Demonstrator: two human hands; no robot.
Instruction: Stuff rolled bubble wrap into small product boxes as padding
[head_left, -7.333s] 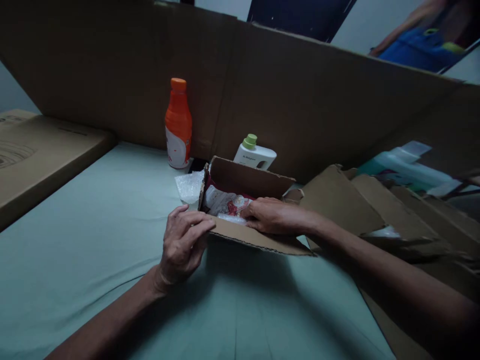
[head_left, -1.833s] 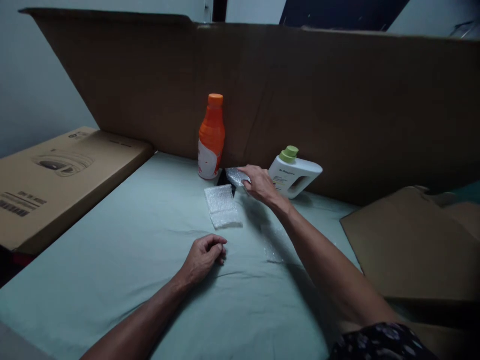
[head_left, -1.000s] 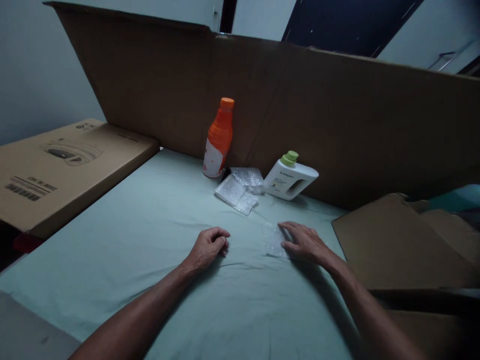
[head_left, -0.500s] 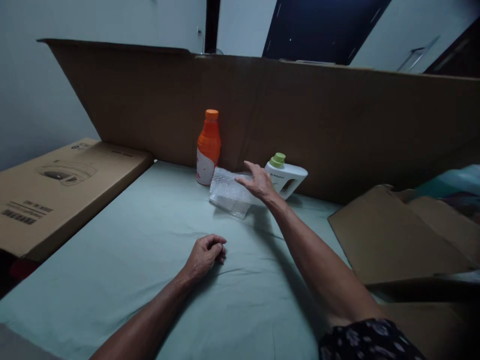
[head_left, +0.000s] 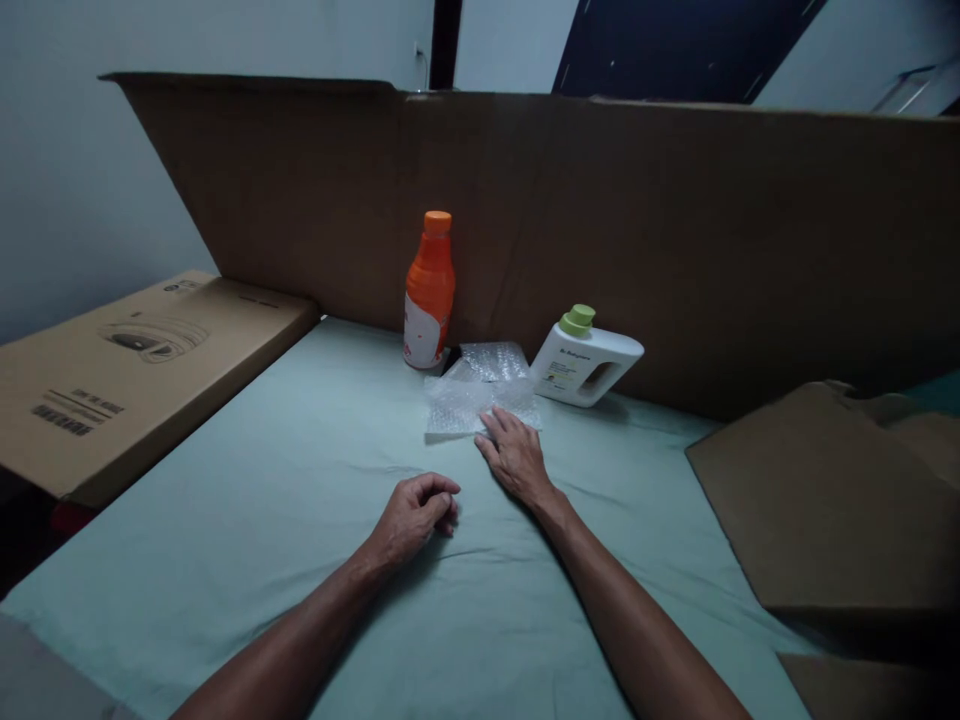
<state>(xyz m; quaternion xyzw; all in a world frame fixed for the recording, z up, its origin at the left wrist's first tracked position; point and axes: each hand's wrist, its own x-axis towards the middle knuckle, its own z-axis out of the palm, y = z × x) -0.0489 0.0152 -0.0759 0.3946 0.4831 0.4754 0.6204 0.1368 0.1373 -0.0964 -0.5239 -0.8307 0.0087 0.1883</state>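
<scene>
My right hand (head_left: 514, 460) lies palm down with fingers extended, its fingertips on the near edge of a sheet of bubble wrap (head_left: 461, 405). The bubble wrap is folded or layered, and its back part stands a little raised. Nearer to me, my left hand (head_left: 416, 517) rests on the green cloth (head_left: 360, 500), its fingers loosely curled in with nothing visible in them. An orange bottle (head_left: 431, 285) with a white label stands upright behind the wrap on the left. To the right of the wrap is a white jug (head_left: 581, 365) with a handle and a green cap.
A tall cardboard panel (head_left: 300, 190) runs across the back. A flat printed cardboard box (head_left: 172, 350) lies on the left. At the right are an open carton's flaps (head_left: 832, 500). Beyond the panel are a wall and a dark door (head_left: 682, 45).
My right hand has come down and toward me, from above the wrap beside the jug to its near edge. The bubble wrap now lies more spread out. My left hand has stayed put.
</scene>
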